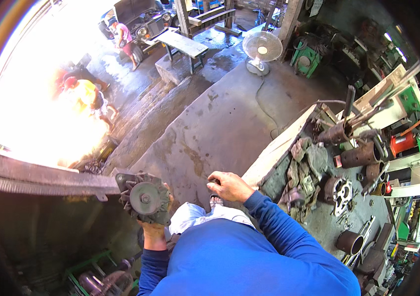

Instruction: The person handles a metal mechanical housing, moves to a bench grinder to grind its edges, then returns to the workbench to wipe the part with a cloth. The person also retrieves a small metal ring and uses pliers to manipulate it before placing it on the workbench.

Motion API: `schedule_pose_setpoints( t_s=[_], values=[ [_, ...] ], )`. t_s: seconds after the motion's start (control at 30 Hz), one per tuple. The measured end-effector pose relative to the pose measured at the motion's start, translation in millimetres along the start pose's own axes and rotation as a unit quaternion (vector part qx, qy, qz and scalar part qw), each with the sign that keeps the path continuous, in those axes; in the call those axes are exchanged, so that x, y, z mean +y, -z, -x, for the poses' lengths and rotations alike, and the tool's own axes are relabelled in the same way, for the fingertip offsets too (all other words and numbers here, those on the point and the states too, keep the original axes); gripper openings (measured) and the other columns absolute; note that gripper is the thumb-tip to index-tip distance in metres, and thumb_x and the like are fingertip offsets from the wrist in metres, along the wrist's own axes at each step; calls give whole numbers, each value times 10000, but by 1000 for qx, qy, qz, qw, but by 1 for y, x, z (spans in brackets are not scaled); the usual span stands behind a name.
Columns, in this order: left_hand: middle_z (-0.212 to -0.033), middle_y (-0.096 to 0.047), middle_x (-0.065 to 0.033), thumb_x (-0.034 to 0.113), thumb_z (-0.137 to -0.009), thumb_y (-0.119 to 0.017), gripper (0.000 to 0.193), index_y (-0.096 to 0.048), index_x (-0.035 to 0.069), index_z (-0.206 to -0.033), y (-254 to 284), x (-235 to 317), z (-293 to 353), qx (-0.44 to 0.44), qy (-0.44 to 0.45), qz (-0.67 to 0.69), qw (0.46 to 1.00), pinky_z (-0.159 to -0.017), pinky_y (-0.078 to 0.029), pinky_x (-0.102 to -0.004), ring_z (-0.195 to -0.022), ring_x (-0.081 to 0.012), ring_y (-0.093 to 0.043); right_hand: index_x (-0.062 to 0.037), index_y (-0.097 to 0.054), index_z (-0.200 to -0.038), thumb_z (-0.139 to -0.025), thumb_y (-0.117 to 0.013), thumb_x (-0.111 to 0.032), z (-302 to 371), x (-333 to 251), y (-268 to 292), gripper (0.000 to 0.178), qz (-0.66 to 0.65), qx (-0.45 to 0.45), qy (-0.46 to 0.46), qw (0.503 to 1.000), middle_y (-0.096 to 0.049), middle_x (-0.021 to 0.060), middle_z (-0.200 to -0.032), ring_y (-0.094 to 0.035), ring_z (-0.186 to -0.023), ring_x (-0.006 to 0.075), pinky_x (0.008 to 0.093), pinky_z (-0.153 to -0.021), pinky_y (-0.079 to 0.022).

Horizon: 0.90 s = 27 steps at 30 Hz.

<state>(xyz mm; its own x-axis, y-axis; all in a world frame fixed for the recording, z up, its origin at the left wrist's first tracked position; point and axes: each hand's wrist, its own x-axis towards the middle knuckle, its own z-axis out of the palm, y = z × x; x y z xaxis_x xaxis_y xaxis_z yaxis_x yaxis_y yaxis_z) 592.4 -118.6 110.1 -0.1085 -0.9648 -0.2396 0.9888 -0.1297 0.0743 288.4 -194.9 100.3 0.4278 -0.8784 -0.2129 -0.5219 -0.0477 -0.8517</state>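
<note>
My left hand (153, 230) supports an alternator (146, 198) from below and behind. The alternator is dull grey metal, with its round pulley and finned fan facing up toward me. Some fingertips show along its right side; the rest of that hand is hidden behind the part. My right hand (231, 187) hangs in front of my body, left of the workbench (268, 165). Its fingers are loosely bent, thumb and forefinger a little apart, and nothing shows between them.
Greasy rags (302, 167), a cast metal housing (339, 195) and a short pipe (349, 242) lie on the bench at right. A standing fan (262, 49) is ahead, its cord crossing the floor. Two people, one in a yellow top (85, 93), are at far left.
</note>
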Motion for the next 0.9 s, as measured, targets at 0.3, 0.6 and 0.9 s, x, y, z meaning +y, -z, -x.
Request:
schedule_pose_setpoints(
  t_s=[0.3, 0.6, 0.9],
  values=[
    [-1537, -511, -179, 663, -963, -601, 756, -515, 183, -1540, -30, 44, -205, -51, 2, -107, 993, -1053, -480, -662, -1408, -483, -466, -36, -685, -1153, -970, -682, -320, -131, 65, 80, 338, 117, 121, -84, 982, -745, 207, -1094, -707, -1035, 394, 476, -888, -559],
    [-1470, -573, -166, 692, -978, -518, 754, -529, 146, -1498, -101, 64, -432, -10, 50, -277, 960, -950, -559, -655, -1277, -456, -587, -49, -702, -1251, -967, -676, -409, -132, 150, 149, 460, 128, 24, -398, 908, -746, 227, -1179, -691, -1148, 390, 470, -991, -539],
    [-1421, -626, -167, 662, -1014, -409, 747, -542, 87, -1470, -148, 12, -658, 66, 12, -289, 955, -1067, -521, -588, -1277, -372, -615, -49, -727, -1235, -946, -712, -412, -271, 268, 248, 465, 90, -23, -405, 909, -736, 232, -1216, -686, -1181, 377, 462, -1022, -534]
  ],
)
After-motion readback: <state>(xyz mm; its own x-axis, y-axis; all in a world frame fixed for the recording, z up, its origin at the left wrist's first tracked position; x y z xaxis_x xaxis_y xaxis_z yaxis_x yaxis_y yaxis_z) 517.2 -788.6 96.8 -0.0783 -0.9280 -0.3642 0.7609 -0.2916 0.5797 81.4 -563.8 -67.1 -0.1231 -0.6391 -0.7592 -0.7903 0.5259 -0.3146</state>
